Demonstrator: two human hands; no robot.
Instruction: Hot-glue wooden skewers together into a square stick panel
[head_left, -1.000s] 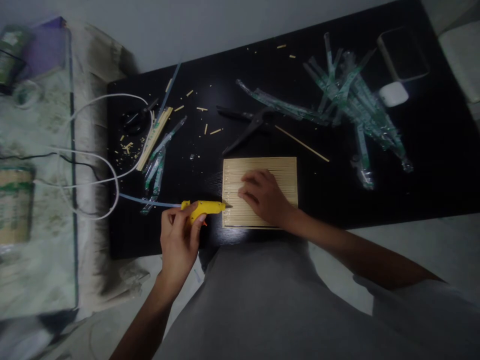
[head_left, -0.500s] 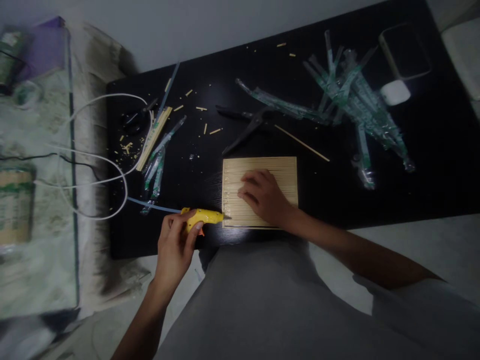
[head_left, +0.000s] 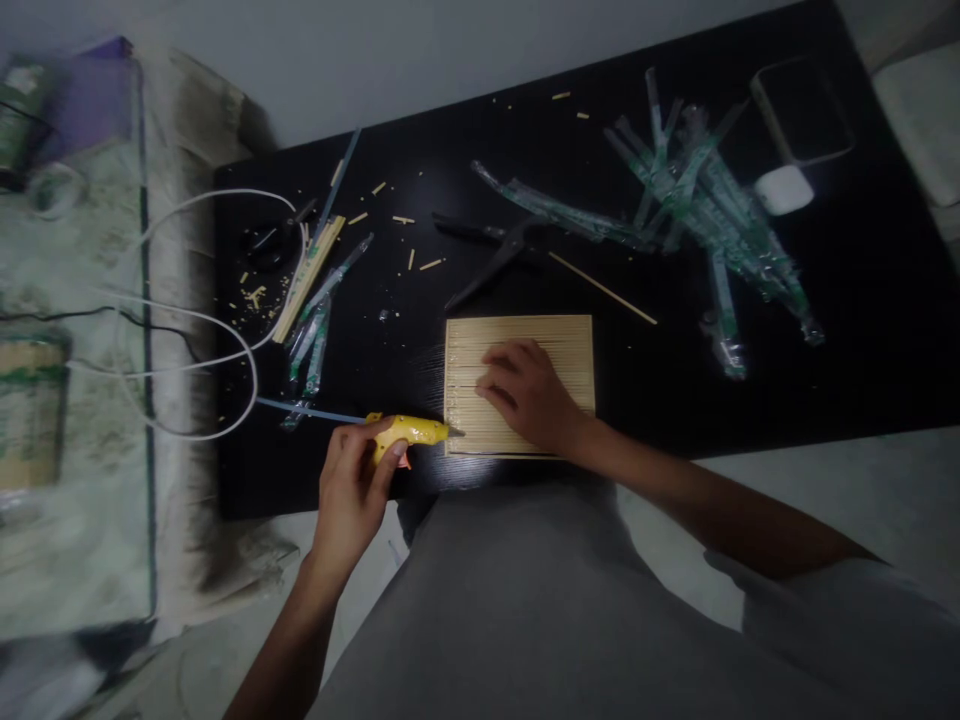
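Observation:
My left hand (head_left: 356,475) is wrapped round a yellow hot glue gun (head_left: 411,430), thumb along its side. A long bluish glue stick (head_left: 311,410) sticks out of its back end. The gun's metal tip lies over the lower left edge of a panel of thin bamboo sticks (head_left: 566,345), laid side by side in a rectangle. Shiny glue spots show along the panel's left side. On the middle of the panel rests my right hand (head_left: 529,390), fingers bent and slightly apart, holding nothing that I can see.
Behind the panel lie black-handled pliers or cutters (head_left: 499,250) and a single stick (head_left: 604,288). Crumpled plastic wrappers (head_left: 720,215), a phone (head_left: 802,110) and a white case (head_left: 784,190) are at the right. To the left are scissors (head_left: 266,240), bundled sticks (head_left: 309,280) and a looped white cable (head_left: 251,370).
The glue gun's tip has shifted very slightly to the right over the panel's edge. My right hand stays in place on the sticks. The view has turned a little.

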